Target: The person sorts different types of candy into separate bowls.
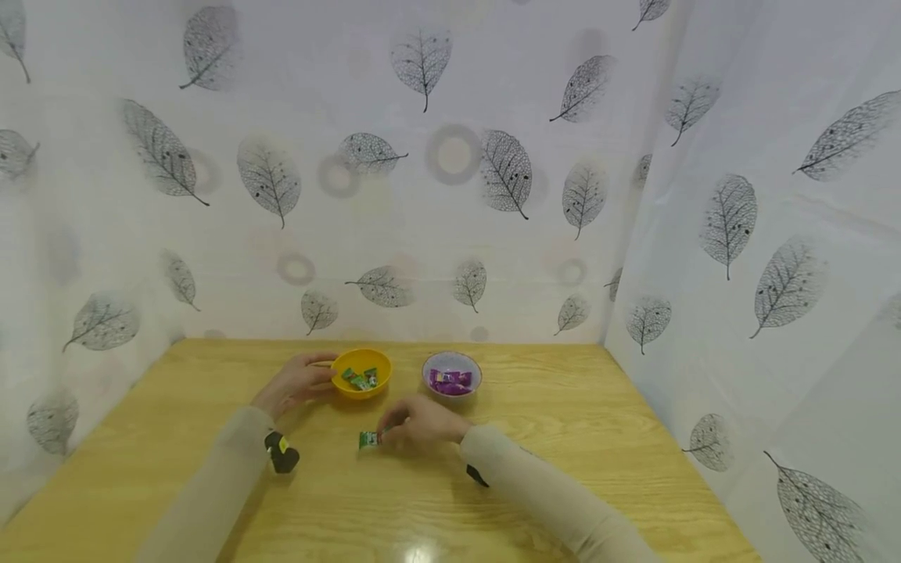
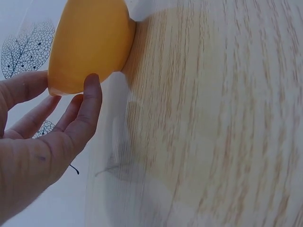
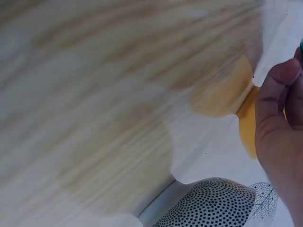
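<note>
My left hand (image 1: 297, 383) holds the left side of a yellow bowl (image 1: 341, 391), its thumb and fingers at the rim and outer wall in the left wrist view. Several small green wrapped candies (image 1: 362, 381) lie inside that bowl. In front of it, low over the table, my right hand (image 1: 421, 422) pinches another green wrapped candy (image 1: 369, 439) by its right end. Only a sliver of green shows by the fingertips at the right edge of the right wrist view.
A white bowl (image 1: 452, 358) with a dotted outside holds several purple wrapped candies (image 1: 450, 381), right of the yellow bowl. Both stand toward the back of the wooden table (image 1: 549, 438). Leaf-printed curtains (image 1: 436, 219) hang behind and at the sides.
</note>
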A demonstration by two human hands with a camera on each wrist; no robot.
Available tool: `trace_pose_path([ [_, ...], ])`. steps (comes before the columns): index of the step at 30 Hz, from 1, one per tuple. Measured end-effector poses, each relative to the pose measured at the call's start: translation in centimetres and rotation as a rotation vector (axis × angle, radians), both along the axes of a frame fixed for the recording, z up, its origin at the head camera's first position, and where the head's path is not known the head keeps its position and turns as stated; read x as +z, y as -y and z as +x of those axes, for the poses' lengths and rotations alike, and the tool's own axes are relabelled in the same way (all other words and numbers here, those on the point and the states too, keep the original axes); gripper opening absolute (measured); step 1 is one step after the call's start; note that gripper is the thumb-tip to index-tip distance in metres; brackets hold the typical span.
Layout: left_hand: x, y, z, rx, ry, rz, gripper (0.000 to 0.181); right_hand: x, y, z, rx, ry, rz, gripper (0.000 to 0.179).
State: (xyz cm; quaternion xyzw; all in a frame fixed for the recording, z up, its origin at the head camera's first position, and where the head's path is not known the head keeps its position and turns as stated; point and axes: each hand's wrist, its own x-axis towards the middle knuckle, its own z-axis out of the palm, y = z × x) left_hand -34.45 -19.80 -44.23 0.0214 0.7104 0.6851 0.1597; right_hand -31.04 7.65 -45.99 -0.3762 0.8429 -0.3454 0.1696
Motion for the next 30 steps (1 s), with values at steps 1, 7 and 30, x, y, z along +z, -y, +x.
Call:
trace_pose_path([
  [1, 0.0, 0.0, 0.0, -0.007, -0.006, 0.002, 0.051, 0.0, 0.1, -0.2, -0.032, -0.004, -0.025, 0.007],
  [7, -0.1, 0.1, 0.3, -0.034, -0.015, 0.009, 0.052, 1.1, 0.7, -0.5, -0.210, 0.031, -0.192, 0.007],
  [30, -0.6, -0.3, -0.4, -0.022, -0.011, 0.012, 0.051, 3.0, 2.8, -3.0, -0.530, 0.040, -0.356, 0.011],
])
